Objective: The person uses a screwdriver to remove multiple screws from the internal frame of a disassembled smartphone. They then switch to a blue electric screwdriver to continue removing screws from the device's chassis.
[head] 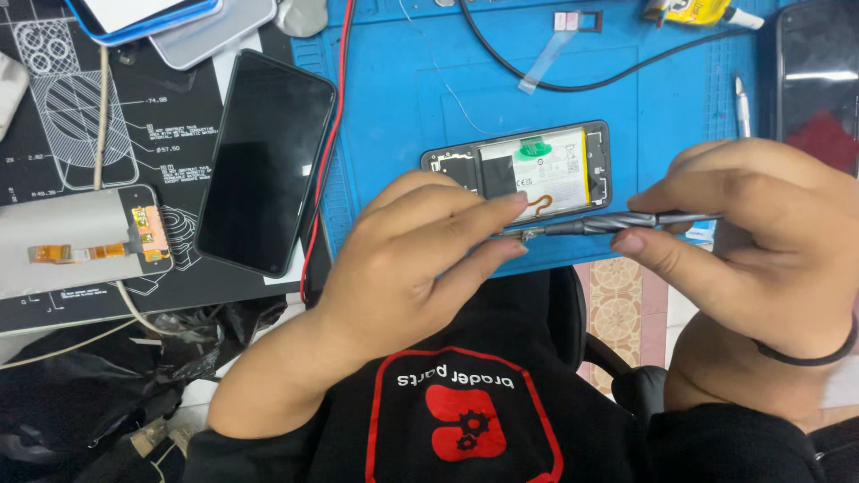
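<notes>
An opened phone (537, 165) lies back-up on the blue work mat (394, 98), its white battery and a small green part showing. In front of it I hold a slim metal screwdriver (599, 224) level above the mat's near edge. My right hand (761, 259) grips the handle between thumb and fingers. My left hand (403, 268) pinches the tip end, fingertips touching the bit. A black band circles my right wrist.
A black phone (264, 161) lies screen-up to the left. Beside it lies a detached display with an orange flex cable (80, 241) on a black printed mat. A red wire (327, 152), a black cable (573, 80), a glue tube (693, 11) and another dark device (819, 80) surround the blue mat.
</notes>
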A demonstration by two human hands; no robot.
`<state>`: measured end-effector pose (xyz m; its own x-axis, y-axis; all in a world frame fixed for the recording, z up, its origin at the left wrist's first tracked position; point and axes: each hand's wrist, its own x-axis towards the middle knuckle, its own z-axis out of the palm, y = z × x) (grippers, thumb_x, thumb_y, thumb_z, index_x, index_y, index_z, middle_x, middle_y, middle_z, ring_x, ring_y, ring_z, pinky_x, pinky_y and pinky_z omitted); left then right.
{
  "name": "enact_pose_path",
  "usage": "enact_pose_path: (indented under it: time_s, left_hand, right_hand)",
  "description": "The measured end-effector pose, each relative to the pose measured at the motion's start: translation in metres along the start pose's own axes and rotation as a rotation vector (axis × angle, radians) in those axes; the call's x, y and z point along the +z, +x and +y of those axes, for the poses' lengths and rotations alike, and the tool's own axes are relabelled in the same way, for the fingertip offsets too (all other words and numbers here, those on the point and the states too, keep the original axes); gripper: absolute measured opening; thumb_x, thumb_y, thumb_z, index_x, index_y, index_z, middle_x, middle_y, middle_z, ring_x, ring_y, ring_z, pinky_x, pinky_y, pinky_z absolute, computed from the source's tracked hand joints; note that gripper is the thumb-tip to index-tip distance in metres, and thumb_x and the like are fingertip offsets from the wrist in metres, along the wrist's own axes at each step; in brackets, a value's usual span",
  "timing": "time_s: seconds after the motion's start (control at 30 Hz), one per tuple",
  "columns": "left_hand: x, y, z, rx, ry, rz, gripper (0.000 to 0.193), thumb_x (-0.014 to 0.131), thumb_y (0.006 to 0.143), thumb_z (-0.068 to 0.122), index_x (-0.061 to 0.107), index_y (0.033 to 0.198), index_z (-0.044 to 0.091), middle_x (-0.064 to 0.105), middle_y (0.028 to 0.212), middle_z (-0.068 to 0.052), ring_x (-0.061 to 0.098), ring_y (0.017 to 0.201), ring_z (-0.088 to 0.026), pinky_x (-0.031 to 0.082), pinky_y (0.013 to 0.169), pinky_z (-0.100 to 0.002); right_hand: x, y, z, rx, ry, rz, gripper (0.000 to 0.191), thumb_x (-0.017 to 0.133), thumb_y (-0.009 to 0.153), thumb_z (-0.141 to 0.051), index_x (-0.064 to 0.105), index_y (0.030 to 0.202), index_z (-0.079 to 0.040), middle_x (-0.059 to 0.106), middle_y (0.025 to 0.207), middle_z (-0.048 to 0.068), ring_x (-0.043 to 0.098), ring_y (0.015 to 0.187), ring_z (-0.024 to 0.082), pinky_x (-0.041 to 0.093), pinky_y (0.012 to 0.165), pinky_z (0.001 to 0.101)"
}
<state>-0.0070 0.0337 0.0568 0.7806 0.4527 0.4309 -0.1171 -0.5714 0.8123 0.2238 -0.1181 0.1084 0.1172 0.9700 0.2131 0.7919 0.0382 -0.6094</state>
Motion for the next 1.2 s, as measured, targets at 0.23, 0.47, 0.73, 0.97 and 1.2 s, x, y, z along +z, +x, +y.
enact_pose_path:
  time_s: [0.23,0.47,0.73,0.97,1.2]
  left_hand:
    - [-0.003,-0.001,-0.004,-0.006,-0.130,-0.053,0.018,0.087,0.087,0.006,0.076,0.101,0.004,0.072,0.095,-0.008,0.070,0.092,-0.024,0.055,0.080,-0.032]
    - [0.000,-0.010,-0.012,-0.066,-0.262,0.041,0.018,0.085,0.086,0.000,0.074,0.101,-0.001,0.075,0.099,-0.011,0.073,0.098,-0.022,0.059,0.083,-0.030]
    - [0.002,-0.016,-0.014,-0.168,-0.265,0.047,0.017,0.081,0.089,-0.003,0.074,0.105,-0.002,0.076,0.099,-0.011,0.073,0.098,-0.023,0.058,0.088,-0.030]
    - [0.001,-0.013,-0.017,-0.122,-0.169,0.037,0.014,0.082,0.089,0.000,0.073,0.100,-0.002,0.074,0.095,-0.010,0.072,0.097,-0.022,0.057,0.087,-0.032]
    - [0.001,-0.010,-0.015,-0.064,0.003,0.026,0.015,0.083,0.086,0.002,0.073,0.097,0.000,0.073,0.094,-0.011,0.071,0.095,-0.026,0.056,0.083,-0.034]
  right_hand:
    - [0.008,-0.011,0.003,0.042,0.113,0.069,0.035,0.088,0.072,-0.011,0.065,0.093,0.003,0.069,0.093,0.015,0.069,0.080,0.019,0.054,0.068,0.0262]
    - [0.033,-0.030,0.007,0.220,0.352,0.227,0.031,0.087,0.076,-0.008,0.068,0.098,0.001,0.070,0.096,0.012,0.067,0.079,0.015,0.051,0.070,0.0232]
    - [0.050,-0.043,0.023,0.286,0.478,0.251,0.024,0.086,0.085,-0.007,0.069,0.100,0.001,0.069,0.097,0.010,0.065,0.084,0.012,0.050,0.071,0.0199]
    - [0.054,-0.039,0.025,0.305,0.468,0.209,0.021,0.085,0.085,-0.006,0.070,0.098,0.001,0.070,0.095,0.008,0.065,0.082,0.011,0.049,0.070,0.0206]
    - [0.048,-0.031,0.018,0.278,0.364,0.200,0.021,0.086,0.082,-0.007,0.070,0.092,0.001,0.070,0.087,0.010,0.064,0.072,0.012,0.047,0.063,0.0206]
